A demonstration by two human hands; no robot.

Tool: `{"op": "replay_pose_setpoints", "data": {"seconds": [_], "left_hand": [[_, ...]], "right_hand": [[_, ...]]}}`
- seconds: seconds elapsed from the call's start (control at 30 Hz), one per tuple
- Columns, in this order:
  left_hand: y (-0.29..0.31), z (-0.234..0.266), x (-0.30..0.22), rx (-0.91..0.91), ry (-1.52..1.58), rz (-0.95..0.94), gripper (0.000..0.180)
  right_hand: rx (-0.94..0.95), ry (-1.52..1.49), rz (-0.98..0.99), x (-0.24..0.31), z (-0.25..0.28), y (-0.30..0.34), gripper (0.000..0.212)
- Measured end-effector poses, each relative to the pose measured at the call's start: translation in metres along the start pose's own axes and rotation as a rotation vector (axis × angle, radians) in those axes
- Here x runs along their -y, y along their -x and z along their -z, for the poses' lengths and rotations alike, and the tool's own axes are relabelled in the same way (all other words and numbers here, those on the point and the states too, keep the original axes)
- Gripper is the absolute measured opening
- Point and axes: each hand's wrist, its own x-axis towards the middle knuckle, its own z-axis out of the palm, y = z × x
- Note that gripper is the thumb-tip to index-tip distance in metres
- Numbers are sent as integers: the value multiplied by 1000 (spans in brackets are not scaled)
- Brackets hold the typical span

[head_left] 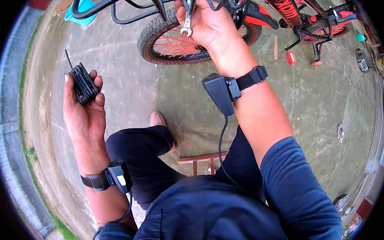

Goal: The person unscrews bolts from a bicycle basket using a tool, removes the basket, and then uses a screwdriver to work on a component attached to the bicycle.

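Head view: a spanner point(187, 26) is being gripped by the right hand point(207, 23) at the bicycle's rear rack point(123, 18); a folding hex-key set point(83, 83) is being clasped in the left hand point(83, 109). A fastener is judged mid-tightening; steady turning is being called for.

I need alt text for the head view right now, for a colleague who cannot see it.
Seen from above, a seated person's right hand grips a silver open-ended spanner at the black metal rear rack of a red-and-black bicycle. The left hand holds a black folding multi-tool, palm up, over the concrete ground.

Left hand point(83, 108): raised palm-up, fingers curled in a loose grip.
Right hand point(205, 20): extended forward, fist closed tight.
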Motion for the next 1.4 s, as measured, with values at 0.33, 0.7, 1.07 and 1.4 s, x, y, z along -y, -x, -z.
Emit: {"op": "replay_pose_setpoints", "data": {"seconds": [0.33,0.7,1.07,1.4], "left_hand": [[-3,-3,9,3,-9,24,34],[-3,-3,20,-43,-36,46,32],[-1,-2,28,-38,-75,103,29],[6,-6,53,-41,-143,168,32]], "right_hand": [[151,-97,-36,4,3,-5,9],[242,-149,-11,9,15,-11,10],[234,-234,-177,20,34,-21,12],[166,-66,-63,33,39,-11,27]]}}
